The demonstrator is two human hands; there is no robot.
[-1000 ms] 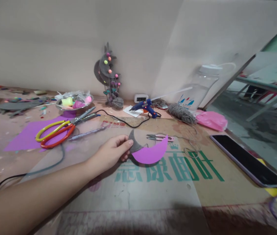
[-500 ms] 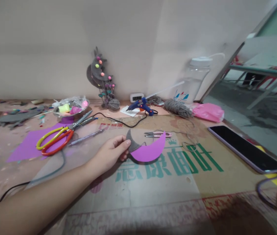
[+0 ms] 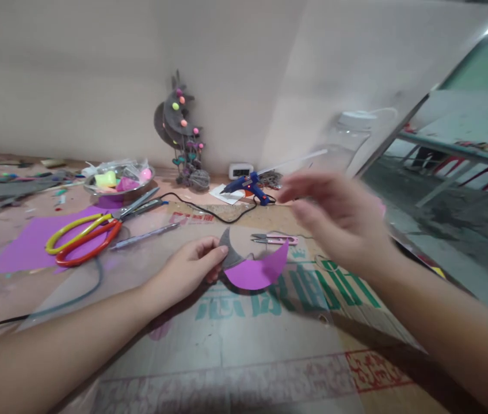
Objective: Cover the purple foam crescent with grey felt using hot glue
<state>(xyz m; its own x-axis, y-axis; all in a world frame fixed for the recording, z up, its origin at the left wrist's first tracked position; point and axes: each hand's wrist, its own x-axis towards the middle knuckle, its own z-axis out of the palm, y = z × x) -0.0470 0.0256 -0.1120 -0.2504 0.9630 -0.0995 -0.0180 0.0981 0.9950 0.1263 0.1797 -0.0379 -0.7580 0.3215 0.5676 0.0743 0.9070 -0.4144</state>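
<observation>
- My right grip (image 3: 339, 221) had come up from the corner of view where it sat half a second before. It hung in the air just right of the glue gun (image 3: 246, 187), on my side of it, blurred with motion, fingers loosely spread and holding nothing.
- My left grip (image 3: 186, 270) had not moved. Thumb and fingers stayed pinched on the grey crescent (image 3: 228, 256), which the purple crescent (image 3: 255, 271) overlapped; whether the pinch caught the purple one too, I could not tell.
- Both crescents rested on the cardboard (image 3: 270, 333) on the counter, straight toward me from the glue gun, with the small snips (image 3: 274, 238) between.
- As I judged it, the work had gone from one hand to two, with nothing joined so far.
</observation>
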